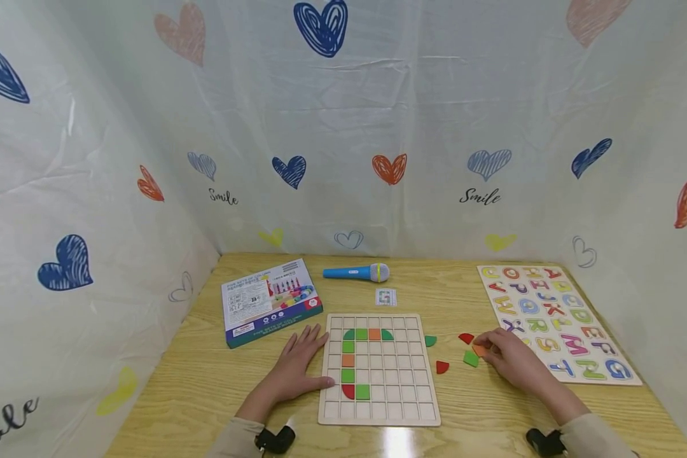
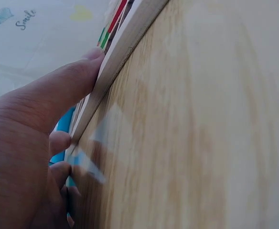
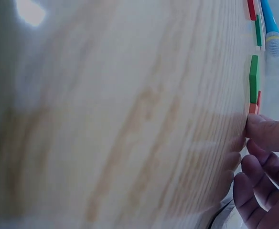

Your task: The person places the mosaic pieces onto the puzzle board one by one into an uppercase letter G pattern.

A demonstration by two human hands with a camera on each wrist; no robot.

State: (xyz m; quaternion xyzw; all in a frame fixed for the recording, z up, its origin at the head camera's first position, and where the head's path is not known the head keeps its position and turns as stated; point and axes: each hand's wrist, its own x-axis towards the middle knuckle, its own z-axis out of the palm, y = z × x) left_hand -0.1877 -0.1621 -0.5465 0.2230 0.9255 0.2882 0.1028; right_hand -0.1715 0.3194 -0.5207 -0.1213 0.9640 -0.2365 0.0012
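Note:
A wooden grid board [image 1: 399, 375] lies in front of me, with green, orange and red pieces set in a row across its upper part and a column down its left. My left hand [image 1: 299, 367] rests on the table with spread fingers, its thumb and fingertips at the board's left edge; the left wrist view shows the thumb [image 2: 70, 86] against that edge. To the right, my right hand [image 1: 512, 357] pinches an orange square tile [image 1: 479, 350] at table level. Beside it lie a light green square [image 1: 471, 359], two red quarter-circles [image 1: 466, 338] and a dark green quarter-circle [image 1: 430, 341].
An alphabet puzzle board [image 1: 561, 324] lies close behind and right of my right hand. At the back left is a flat box [image 1: 271, 302]. A blue toy microphone [image 1: 352, 273] and a small printed card [image 1: 386, 297] lie beyond the grid board. Heart-printed curtains surround the table.

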